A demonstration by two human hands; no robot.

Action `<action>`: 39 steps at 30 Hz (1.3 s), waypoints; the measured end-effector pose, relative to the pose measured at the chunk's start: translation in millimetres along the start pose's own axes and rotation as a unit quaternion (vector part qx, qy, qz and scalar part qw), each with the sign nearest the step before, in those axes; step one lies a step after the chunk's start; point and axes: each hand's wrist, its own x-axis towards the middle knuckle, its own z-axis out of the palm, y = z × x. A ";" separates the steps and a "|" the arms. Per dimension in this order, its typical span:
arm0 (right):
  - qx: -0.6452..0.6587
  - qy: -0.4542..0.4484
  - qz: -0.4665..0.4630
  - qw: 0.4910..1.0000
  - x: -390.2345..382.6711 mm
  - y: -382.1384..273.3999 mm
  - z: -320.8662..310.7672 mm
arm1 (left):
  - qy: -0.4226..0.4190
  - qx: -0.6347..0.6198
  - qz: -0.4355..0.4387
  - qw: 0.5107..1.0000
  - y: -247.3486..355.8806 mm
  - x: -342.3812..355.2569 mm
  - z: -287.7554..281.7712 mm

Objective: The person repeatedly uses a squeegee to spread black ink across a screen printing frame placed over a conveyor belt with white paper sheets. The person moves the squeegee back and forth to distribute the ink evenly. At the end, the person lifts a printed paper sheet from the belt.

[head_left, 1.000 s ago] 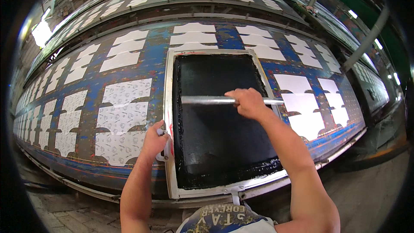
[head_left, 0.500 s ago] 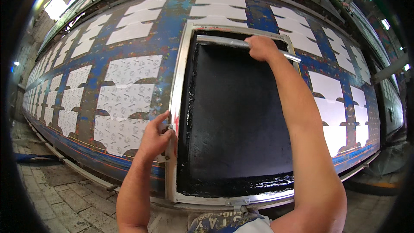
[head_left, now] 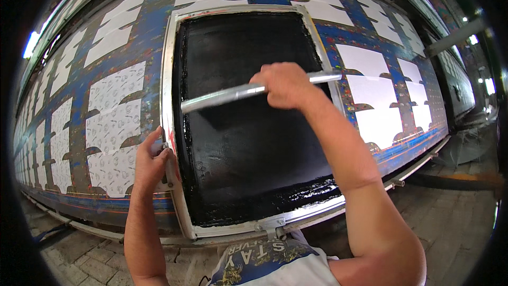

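My right hand (head_left: 286,86) is wrapped around the long silver squeegee (head_left: 222,98), right of its middle. The squeegee lies slantwise over the black, ink-coated screen (head_left: 254,153), left end nearer me, right end reaching over the frame's right side. Wet black ink shines along the screen's near and left edges. My left hand (head_left: 150,163) grips the left side of the metal screen frame (head_left: 167,79) by a small bracket, thumb and forefinger around it; its other fingers are partly hidden. A metal clamp (head_left: 271,226) sits at the middle of the frame's near edge.
The frame rests on a long, ink-stained blue table (head_left: 153,47). White cut pieces with a small printed pattern (head_left: 116,132) lie to the left; plain white pieces (head_left: 373,92) lie to the right and far side. A metal rail (head_left: 394,184) runs along the near edge, above a brick floor (head_left: 95,259).
The squeegee has come from the screen's far end toward me, tilting with its left end nearer. My right arm has bent with it. My left hand keeps its hold; the whole view has shifted.
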 end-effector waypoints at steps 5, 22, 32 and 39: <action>0.011 0.051 -0.025 0.998 -83.2 -50.7 17.0 | 0.017 0.023 0.062 0.998 -9.7 6.0 -1.0; 0.037 -0.008 0.024 0.999 -245.4 -183.7 17.4 | 0.005 -0.016 0.068 0.998 -18.0 10.7 -1.0; 0.073 -0.019 0.044 0.996 -240.2 -183.4 3.0 | 0.029 0.015 0.116 0.993 -29.7 20.3 1.4; 0.036 -0.044 0.041 0.998 -256.8 -211.7 8.0 | 0.023 0.052 0.101 0.993 -23.9 18.8 -0.8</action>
